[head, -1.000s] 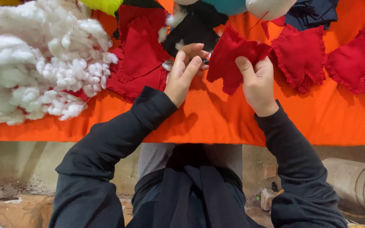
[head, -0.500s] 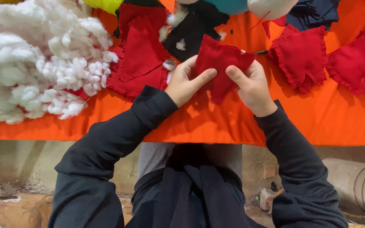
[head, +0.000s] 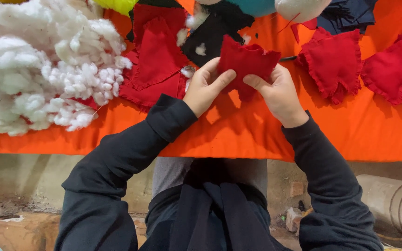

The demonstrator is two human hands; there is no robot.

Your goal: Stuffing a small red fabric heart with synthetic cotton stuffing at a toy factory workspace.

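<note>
Orange cloth (head: 238, 139) covers the bench before you and carries everything else. Largest on it, at your far left, lies a heap of white stuffing (head: 33, 69). Flat red fabric pieces (head: 157, 60) overlap beside the heap, with a black piece (head: 212, 32) behind them bearing a few white tufts. To your right sit two red pouches with frilled edges (head: 333, 65), well apart from your hands. Smallest, and central, is the red fabric pouch (head: 247, 62) you hold just above the cloth.

Your left hand (head: 205, 88) pinches the pouch's left edge, thumb laid across its front and fingers behind. Your right hand (head: 280, 93) pinches the lower right edge in the same manner. Both grips are pressed onto the fabric, not spread.

Judged from this, the step in hand is working the pouch between the fingers, seemingly shaping it or finding its opening; whether it holds filling cannot be told. The next move calls for keeping one pinch firm while the other hand shifts along the seam.
</note>
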